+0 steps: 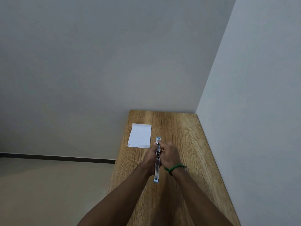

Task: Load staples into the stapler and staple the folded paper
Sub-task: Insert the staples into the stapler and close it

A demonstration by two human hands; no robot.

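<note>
A blue and silver stapler (157, 170) lies swung fully open in a long line on the wooden table (187, 144), one blue end far, the other near me. My left hand (150, 156) grips its middle from the left. My right hand (169, 154) is curled over the far half from the right, fingertips pinched at the metal channel; whether they hold staples is hidden. The folded white paper (140, 135) lies flat to the far left of the stapler, untouched.
The table runs along a white wall (252, 111) on its right and ends at a back wall. Its left edge drops to a beige floor (48, 185). A green band (174, 168) circles my right wrist.
</note>
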